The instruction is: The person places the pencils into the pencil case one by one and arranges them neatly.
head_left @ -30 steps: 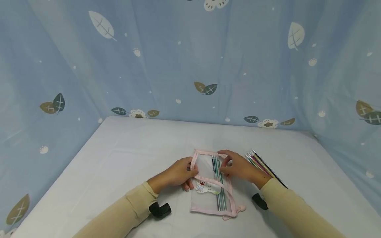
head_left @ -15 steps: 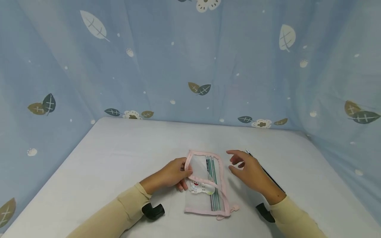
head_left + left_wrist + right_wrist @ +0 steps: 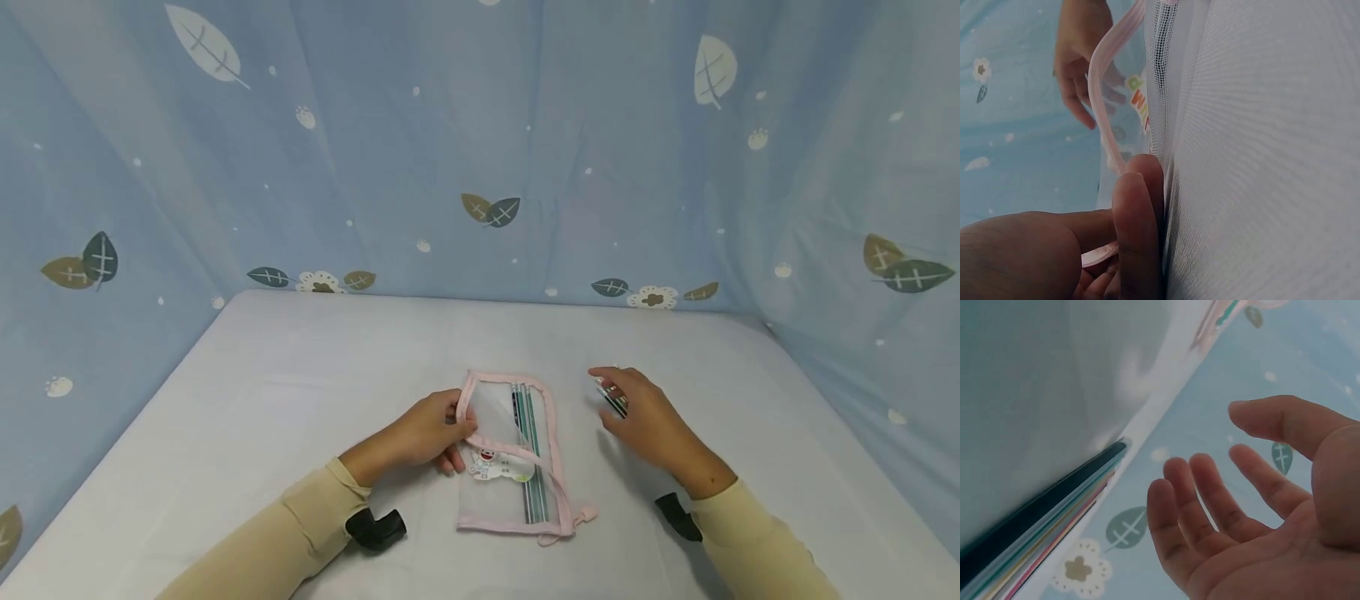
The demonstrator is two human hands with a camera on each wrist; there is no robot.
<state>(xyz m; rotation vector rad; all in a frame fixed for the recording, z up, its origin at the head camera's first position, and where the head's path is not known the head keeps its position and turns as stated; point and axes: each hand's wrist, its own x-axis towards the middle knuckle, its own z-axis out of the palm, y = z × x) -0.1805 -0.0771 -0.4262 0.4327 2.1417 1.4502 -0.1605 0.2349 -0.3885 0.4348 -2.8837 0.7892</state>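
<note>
A see-through mesh pencil case (image 3: 491,504) with pink edging lies on the table, its top flap standing partly open. Several green-and-silver pencils (image 3: 534,492) are inside along its right side. My left hand (image 3: 423,435) pinches the left edge of the case between thumb and fingers; the left wrist view shows the pink zip edge (image 3: 1105,125) beside the fingertips. Over a loose bundle of pencils (image 3: 1054,531) to the right hovers my right hand (image 3: 647,421), fingers spread and relaxed. From the head, that hand covers most of the bundle.
The white tabletop (image 3: 315,358) runs back to a blue leaf-patterned curtain (image 3: 375,150) on the far side and both flanks. A pink pull tag (image 3: 585,515) sticks out from the case's lower right corner. A black wrist mount (image 3: 375,530) is worn under each sleeve.
My right hand has left the right edge of the pencil case and moved right, over the loose pencils. The left hand keeps its pinch on the case.
</note>
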